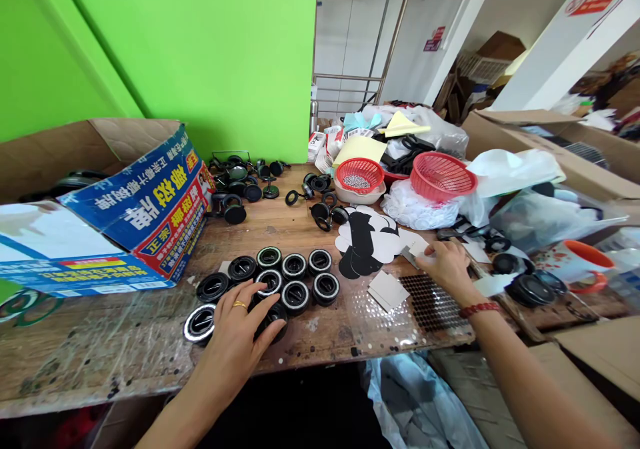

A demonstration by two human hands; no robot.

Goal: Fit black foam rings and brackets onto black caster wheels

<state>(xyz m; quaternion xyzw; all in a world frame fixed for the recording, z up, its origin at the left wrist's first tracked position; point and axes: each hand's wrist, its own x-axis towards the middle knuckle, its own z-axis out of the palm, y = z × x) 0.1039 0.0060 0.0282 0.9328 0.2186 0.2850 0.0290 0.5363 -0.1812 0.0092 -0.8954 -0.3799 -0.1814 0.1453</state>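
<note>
Several round black earphone-like housings [295,297] with white or grey rings sit in a cluster on the wooden table. My left hand [240,322], with a ring on one finger, rests over the near side of this cluster, its fingers spread and partly covering a black housing [274,321]. Out to the right, my right hand [447,269] has curled fingers at a thin grey flat piece [410,257] beside a white sheet [414,241]. Whatever lies between its fingertips is mostly hidden. Black and white die-cut sheets [365,242] and grey square cards [389,291] lie between my hands.
A blue printed carton [145,215] stands at left, near dark headphone parts [237,182]. Red baskets [444,175] and plastic bags crowd the back right. A black grid mat [435,302], an orange-rimmed mug [573,265] and cardboard boxes [560,129] are at right.
</note>
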